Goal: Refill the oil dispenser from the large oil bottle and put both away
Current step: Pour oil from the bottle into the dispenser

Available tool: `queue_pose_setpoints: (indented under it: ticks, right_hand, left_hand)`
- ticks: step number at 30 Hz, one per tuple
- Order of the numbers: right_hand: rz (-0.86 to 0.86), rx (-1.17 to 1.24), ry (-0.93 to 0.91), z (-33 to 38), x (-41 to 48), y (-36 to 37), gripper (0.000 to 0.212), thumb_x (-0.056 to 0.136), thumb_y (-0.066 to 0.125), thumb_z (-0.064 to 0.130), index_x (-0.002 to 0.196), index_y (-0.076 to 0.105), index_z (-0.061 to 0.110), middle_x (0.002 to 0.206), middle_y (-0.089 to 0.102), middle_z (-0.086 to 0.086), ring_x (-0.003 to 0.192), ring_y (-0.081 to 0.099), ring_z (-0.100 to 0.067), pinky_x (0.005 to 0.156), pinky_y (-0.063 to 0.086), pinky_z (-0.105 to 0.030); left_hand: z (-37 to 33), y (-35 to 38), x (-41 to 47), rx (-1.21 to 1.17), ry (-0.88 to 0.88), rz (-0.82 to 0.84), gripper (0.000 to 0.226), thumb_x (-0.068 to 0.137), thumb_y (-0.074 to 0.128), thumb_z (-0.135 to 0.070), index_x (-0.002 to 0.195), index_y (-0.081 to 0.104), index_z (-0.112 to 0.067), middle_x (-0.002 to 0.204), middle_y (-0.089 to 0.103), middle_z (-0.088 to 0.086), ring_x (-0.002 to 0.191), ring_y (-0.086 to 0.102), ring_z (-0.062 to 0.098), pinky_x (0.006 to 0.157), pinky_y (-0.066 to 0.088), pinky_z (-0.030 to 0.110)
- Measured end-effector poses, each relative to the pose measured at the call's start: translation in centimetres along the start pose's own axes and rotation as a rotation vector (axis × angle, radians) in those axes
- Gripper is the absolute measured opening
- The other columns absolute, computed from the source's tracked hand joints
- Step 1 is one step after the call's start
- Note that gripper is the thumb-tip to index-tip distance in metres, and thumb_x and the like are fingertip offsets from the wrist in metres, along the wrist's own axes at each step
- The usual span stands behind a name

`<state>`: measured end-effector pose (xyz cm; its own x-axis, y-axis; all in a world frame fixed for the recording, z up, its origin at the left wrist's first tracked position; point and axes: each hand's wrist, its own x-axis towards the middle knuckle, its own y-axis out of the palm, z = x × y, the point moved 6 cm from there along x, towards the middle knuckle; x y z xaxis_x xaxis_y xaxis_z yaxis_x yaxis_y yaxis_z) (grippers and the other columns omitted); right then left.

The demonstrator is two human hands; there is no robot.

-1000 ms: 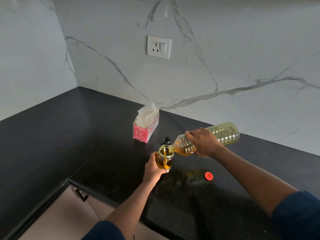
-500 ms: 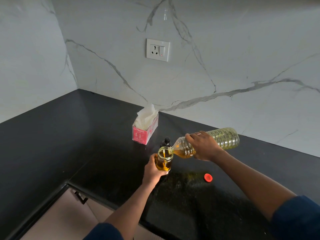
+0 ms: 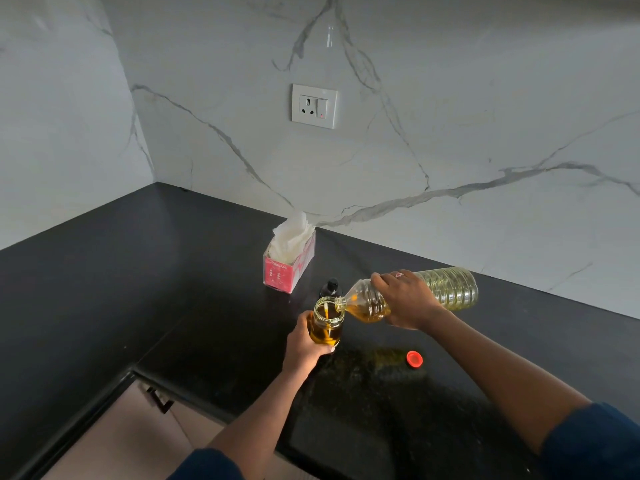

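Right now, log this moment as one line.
step: pouring | left hand: holds dispenser | right hand: holds bottle tilted | cap: on counter

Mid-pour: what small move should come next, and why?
Likely tip the large oil bottle slightly steeper with the right hand: the oil dispenser, held by the left hand, looks only partly full, and the bottle's mouth sits over its open rim.

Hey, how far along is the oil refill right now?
Done: both are uncapped; the red cap lies on the counter. In hand: the right hand tips the large bottle, oil running into the dispenser held by the left hand, roughly half full. Left: finish pouring, close both, put them away.
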<state>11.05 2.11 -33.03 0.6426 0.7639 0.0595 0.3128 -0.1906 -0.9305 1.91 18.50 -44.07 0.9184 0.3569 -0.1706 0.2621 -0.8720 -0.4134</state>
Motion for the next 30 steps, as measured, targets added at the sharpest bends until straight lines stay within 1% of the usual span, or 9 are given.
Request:
queue_pose_setpoints:
  ticks: [7, 23, 30]
  right_hand:
    - [-0.005, 0.013, 0.018, -0.3, -0.4, 0.2, 0.078, 0.068, 0.072, 0.035, 0.133, 0.036, 0.01, 0.123, 0.059, -0.007, 0.11, 0.057, -0.027, 0.098, 0.041, -0.039]
    - [0.003, 0.096, 0.108, -0.4, -1.5, 1.5, 0.09, 0.067, 0.075, 0.044, 0.137, 0.028, 0.013, 0.13, 0.055, -0.005, 0.119, 0.051, -0.025, 0.102, 0.036, -0.038]
    - [0.002, 0.136, 0.138, -0.5, -1.8, 1.7, 0.091, 0.068, 0.075, 0.044, 0.138, 0.025, 0.014, 0.132, 0.053, -0.006, 0.121, 0.05, -0.026, 0.103, 0.036, -0.039]
  left_hand:
    - [0.0, 0.0, -0.1, -0.012, 0.004, -0.012, 0.078, 0.064, 0.081, -0.01, 0.129, 0.039, -0.017, 0.125, 0.055, 0.005, 0.119, 0.05, 0.02, 0.106, 0.038, 0.036]
    - [-0.1, 0.1, -0.4, -0.004, 0.007, -0.012, 0.078, 0.065, 0.08, -0.009, 0.13, 0.038, -0.017, 0.125, 0.055, 0.005, 0.119, 0.051, 0.021, 0.105, 0.037, 0.035]
    - [0.0, 0.1, -0.3, 0.004, 0.002, -0.005, 0.078, 0.064, 0.08, -0.01, 0.129, 0.038, -0.018, 0.124, 0.056, 0.004, 0.118, 0.051, 0.02, 0.105, 0.038, 0.035]
